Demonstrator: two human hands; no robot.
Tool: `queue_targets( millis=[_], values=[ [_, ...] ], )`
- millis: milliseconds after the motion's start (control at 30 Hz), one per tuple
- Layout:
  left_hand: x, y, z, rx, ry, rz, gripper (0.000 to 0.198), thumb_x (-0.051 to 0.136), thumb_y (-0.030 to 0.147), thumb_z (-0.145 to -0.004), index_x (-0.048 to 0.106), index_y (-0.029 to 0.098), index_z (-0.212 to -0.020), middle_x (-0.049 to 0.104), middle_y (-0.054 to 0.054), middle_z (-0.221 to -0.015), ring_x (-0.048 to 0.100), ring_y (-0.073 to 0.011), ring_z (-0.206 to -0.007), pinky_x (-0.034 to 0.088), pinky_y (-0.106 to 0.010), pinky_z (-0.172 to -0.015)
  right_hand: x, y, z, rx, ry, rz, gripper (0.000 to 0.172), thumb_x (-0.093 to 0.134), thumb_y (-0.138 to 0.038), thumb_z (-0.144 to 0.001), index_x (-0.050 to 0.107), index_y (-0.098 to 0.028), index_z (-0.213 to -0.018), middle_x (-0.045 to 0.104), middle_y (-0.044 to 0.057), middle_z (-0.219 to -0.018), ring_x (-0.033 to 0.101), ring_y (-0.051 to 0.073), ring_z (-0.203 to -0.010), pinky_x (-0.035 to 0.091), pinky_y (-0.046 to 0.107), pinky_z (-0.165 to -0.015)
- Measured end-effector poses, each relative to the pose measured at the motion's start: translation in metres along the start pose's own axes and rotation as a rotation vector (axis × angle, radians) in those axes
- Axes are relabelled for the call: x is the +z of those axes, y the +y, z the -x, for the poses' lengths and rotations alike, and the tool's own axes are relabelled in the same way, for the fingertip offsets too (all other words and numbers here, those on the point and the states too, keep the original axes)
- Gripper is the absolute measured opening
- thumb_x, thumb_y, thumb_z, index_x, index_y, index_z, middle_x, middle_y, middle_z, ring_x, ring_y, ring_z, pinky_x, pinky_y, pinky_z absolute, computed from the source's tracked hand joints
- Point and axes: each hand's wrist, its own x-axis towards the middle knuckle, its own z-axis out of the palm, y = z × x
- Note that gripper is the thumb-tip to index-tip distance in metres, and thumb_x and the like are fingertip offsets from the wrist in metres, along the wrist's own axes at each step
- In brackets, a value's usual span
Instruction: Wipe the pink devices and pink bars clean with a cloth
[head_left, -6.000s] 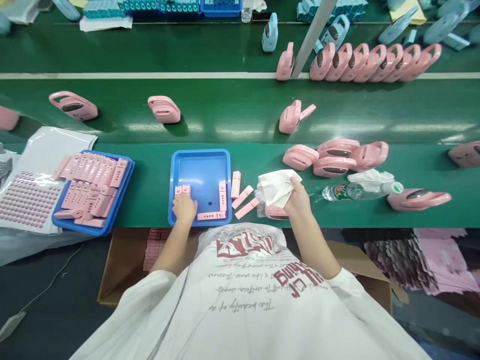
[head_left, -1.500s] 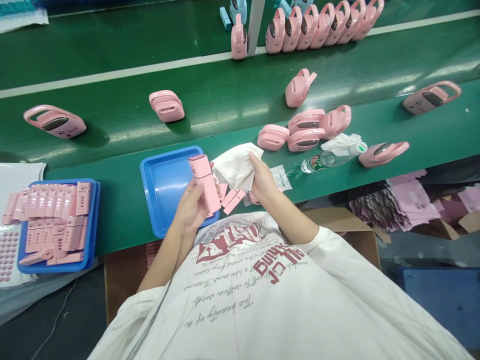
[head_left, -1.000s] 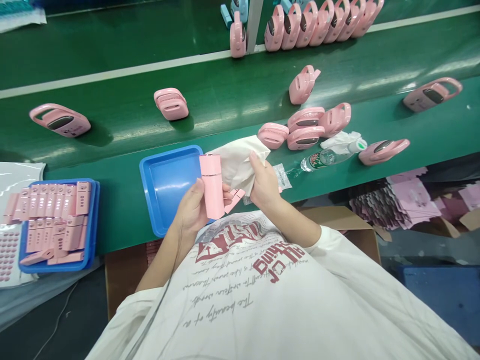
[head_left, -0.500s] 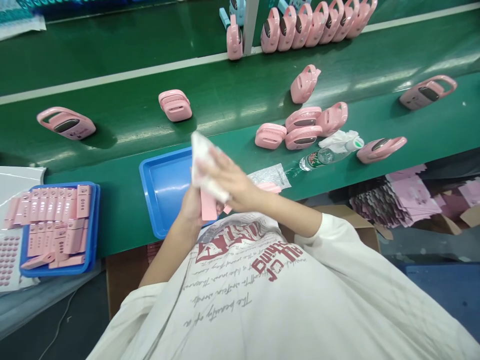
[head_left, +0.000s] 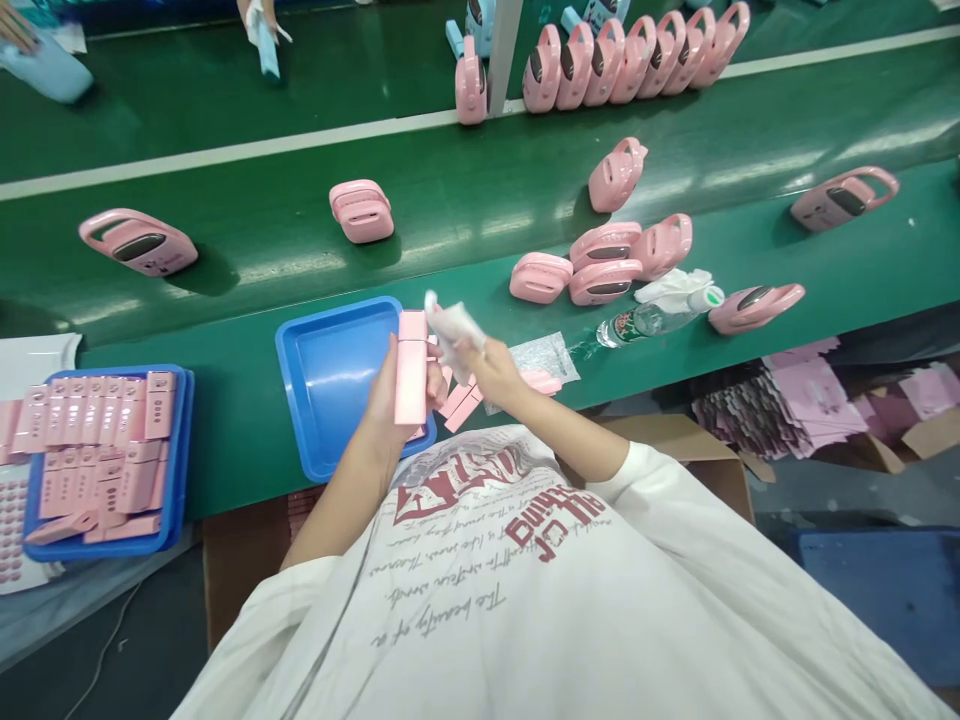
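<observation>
My left hand [head_left: 386, 400] is closed round a pink rectangular case [head_left: 411, 370], its long plain face turned up. Just right of it, my right hand [head_left: 491, 370] pinches a crumpled white cloth [head_left: 454, 328], which hangs near the case's upper end. Under my hands is a blue tray [head_left: 330, 380], its left part bare. A few more pink pieces [head_left: 460, 402] lie between my hands and my shirt, partly hidden. Beside my right forearm is a clear plastic bag [head_left: 547, 358].
A second blue tray [head_left: 184, 440] at the left holds several pink cases. Pink handled devices [head_left: 607, 281] stand on the bench and conveyor. A water bottle [head_left: 652, 318] lies at the right. Across the line, another person's hand [head_left: 259, 12] holds something white and blue.
The cloth has come off the pink case, and my right hand has drawn back to the right. More of the case shows. Other people's hands have appeared at the top left.
</observation>
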Motion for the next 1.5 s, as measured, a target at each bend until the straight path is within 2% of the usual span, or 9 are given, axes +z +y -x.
queue_targets(
  millis=[167, 333, 533, 733, 900, 1000, 1167, 1333, 1500],
  values=[
    [-0.015, -0.010, -0.032, 0.119, 0.092, -0.358, 0.057, 0.026, 0.063, -0.090, 0.058, 0.016, -0.085, 0.054, -0.002, -0.062, 0.049, -0.0103, -0.048, 0.042, -0.023, -0.047, -0.016, 0.026, -0.017, 0.426, 0.380, -0.580, 0.045, 0.052, -0.057, -0.081, 0.063, -0.017, -0.098, 0.073, 0.007, -0.100, 0.068, 0.022, -0.098, 0.055, 0.038, -0.087],
    [-0.043, -0.029, -0.092, 0.156, 0.258, -0.723, 0.017, 0.066, 0.025, -0.074, 0.052, 0.017, -0.076, 0.060, -0.007, -0.078, 0.060, -0.0209, -0.080, 0.047, -0.031, -0.073, -0.039, 0.035, -0.014, 0.527, 0.499, -0.679, 0.020, 0.059, -0.035, -0.077, 0.063, -0.019, -0.088, 0.075, 0.004, -0.090, 0.070, 0.021, -0.092, 0.056, 0.036, -0.085],
    [-0.053, -0.036, -0.115, 0.262, 0.249, -0.976, 0.026, 0.069, 0.012, -0.064, 0.045, 0.020, -0.067, 0.057, -0.007, -0.080, 0.059, -0.0283, -0.102, 0.045, -0.031, -0.081, -0.058, 0.045, 0.000, 0.505, 0.577, -0.652, 0.014, 0.061, -0.029, -0.072, 0.066, -0.019, -0.082, 0.076, 0.004, -0.082, 0.072, 0.021, -0.083, 0.059, 0.033, -0.079],
    [-0.048, 0.057, -0.162, 0.530, 0.353, -1.166, 0.011, 0.062, 0.020, -0.077, 0.053, 0.014, -0.077, 0.059, -0.010, -0.091, 0.055, -0.0285, -0.111, 0.046, -0.030, -0.086, -0.063, 0.044, 0.012, 0.603, 0.838, -0.878, 0.014, 0.067, -0.015, -0.069, 0.068, -0.016, -0.083, 0.076, 0.005, -0.080, 0.073, 0.018, -0.073, 0.061, 0.027, -0.068],
    [-0.048, 0.159, -0.223, 0.590, 0.543, -1.299, 0.042, 0.060, 0.002, -0.068, 0.052, 0.010, -0.109, 0.043, -0.024, -0.136, 0.021, -0.0368, -0.139, 0.025, -0.050, -0.109, -0.063, 0.040, 0.021, 0.563, 0.960, -0.995, 0.006, 0.063, -0.018, -0.076, 0.068, -0.018, -0.081, 0.076, 0.002, -0.075, 0.072, 0.017, -0.066, 0.061, 0.025, -0.061],
    [-0.057, 0.178, -0.241, 0.548, 0.592, -1.322, 0.039, 0.056, 0.001, -0.068, 0.054, 0.007, -0.107, 0.049, -0.028, -0.127, 0.040, -0.0404, -0.128, 0.031, -0.056, -0.103, -0.067, 0.043, 0.029, 0.593, 0.931, -1.055, 0.010, 0.062, -0.020, -0.079, 0.068, -0.015, -0.084, 0.076, 0.005, -0.079, 0.073, 0.018, -0.070, 0.061, 0.028, -0.065],
    [-0.076, 0.155, -0.228, 0.653, 0.568, -1.300, 0.026, 0.047, 0.003, -0.071, 0.061, 0.010, -0.093, 0.060, -0.020, -0.113, 0.055, -0.0327, -0.113, 0.037, -0.051, -0.101, -0.075, 0.042, 0.027, 0.556, 0.947, -0.969, 0.014, 0.054, -0.018, -0.081, 0.068, -0.014, -0.083, 0.076, 0.007, -0.081, 0.073, 0.019, -0.074, 0.061, 0.030, -0.068],
    [-0.069, 0.123, -0.170, 0.872, 0.428, -1.170, 0.023, 0.049, 0.014, -0.077, 0.066, 0.015, -0.093, 0.067, -0.008, -0.108, 0.059, -0.0213, -0.109, 0.042, -0.037, -0.100, -0.060, 0.030, -0.001, 0.374, 0.979, -0.728, 0.012, 0.056, -0.019, -0.079, 0.067, -0.017, -0.083, 0.074, 0.003, -0.083, 0.072, 0.018, -0.081, 0.058, 0.029, -0.077],
    [-0.033, 0.093, -0.097, 1.004, 0.149, -0.672, 0.017, 0.072, 0.029, -0.070, 0.072, 0.019, -0.084, 0.073, -0.005, -0.088, 0.068, -0.0193, -0.083, 0.052, -0.033, -0.079, -0.015, 0.006, -0.031, 0.069, 0.469, -0.128, 0.038, 0.059, -0.055, -0.080, 0.067, -0.018, -0.077, 0.072, 0.006, -0.081, 0.067, 0.026, -0.098, 0.051, 0.041, -0.095]
  ],
)
